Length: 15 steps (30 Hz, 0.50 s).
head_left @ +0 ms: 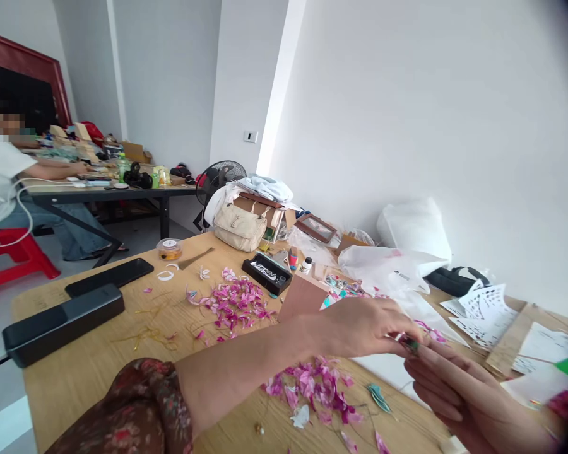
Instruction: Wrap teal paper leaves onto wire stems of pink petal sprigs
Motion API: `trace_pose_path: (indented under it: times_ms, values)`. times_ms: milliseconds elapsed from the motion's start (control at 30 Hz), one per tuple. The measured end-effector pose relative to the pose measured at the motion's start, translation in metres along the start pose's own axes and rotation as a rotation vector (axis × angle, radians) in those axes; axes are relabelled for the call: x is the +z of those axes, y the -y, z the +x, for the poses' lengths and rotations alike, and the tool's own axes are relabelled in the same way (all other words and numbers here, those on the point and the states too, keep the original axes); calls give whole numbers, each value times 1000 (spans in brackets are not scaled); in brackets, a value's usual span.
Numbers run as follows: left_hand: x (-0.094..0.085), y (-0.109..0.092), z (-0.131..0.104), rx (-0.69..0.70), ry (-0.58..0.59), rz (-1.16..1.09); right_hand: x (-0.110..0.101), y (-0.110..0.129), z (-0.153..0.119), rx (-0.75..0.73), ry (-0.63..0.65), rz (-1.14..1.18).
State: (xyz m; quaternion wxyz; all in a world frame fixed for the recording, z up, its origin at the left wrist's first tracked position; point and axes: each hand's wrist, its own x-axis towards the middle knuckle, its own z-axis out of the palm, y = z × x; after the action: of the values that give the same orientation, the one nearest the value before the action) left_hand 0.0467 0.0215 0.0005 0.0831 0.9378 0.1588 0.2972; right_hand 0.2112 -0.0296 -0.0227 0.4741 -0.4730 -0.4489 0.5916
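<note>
dark green, a small piece (pixel 411 345) is pinched by left fingers (pixel 401 324) and right fingers (pixel 439 366).

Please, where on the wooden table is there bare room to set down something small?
The clearest patch of the table lies between the black case, yellow threads and brown sleeve. Crowded: both sides of the left arm, with pink petals; the back, with bags; the right, with papers.
</note>
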Motion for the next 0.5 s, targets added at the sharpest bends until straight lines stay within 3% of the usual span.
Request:
trace_pose_path:
  times_ms: [67, 133, 200, 367, 433, 500]
  values:
    - [-4, 1, 2, -9, -44, -196, -1, 2, -4, -12, 35, 120]
    - [-7, 1, 2, -34, -46, -250, 1, 2, -6, -8, 56, 150]
    - [-10, 0, 1, -27, -6, -152, 4, 2, -5, -12, 57, 95]
    - [-5, 0, -3, 112, 57, 336, 9, -1, 2, -49, -42, -142]
    - [-1, 0, -2, 77, 31, 301, 9, 0, 0, -69, -87, -168]
    - [0, 0, -1, 24, -14, 92, 10, 3, -3, -88, -56, -68]
